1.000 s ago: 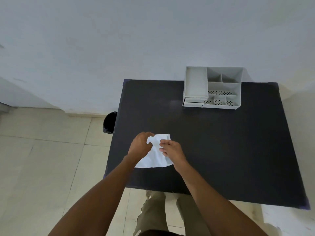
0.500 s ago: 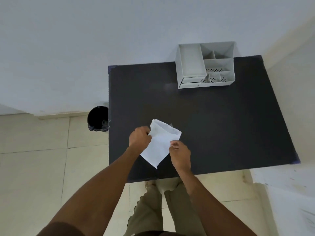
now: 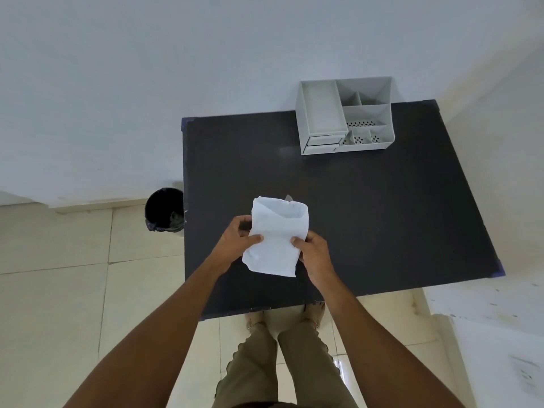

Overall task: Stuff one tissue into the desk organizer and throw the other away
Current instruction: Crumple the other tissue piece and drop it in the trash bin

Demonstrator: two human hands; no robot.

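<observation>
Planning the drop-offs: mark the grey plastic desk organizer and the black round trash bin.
grey plastic desk organizer [image 3: 322, 113]: head view, floor of its long left tray.
black round trash bin [image 3: 163, 209]: head view, dark inside.

A black bench [image 3: 382, 216] stands against a pale wall [image 3: 147, 69]. Cream floor tiles [image 3: 59, 290] spread to the left and below it. Olive trousers [image 3: 265, 366] and shoes show under its near edge.

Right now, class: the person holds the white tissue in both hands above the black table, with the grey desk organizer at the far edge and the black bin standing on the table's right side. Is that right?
Not quite. The head view shows the black bin on the floor at the table's left side. The rest holds: left hand and right hand both grip the white tissue, and the grey desk organizer sits at the far edge.
</observation>
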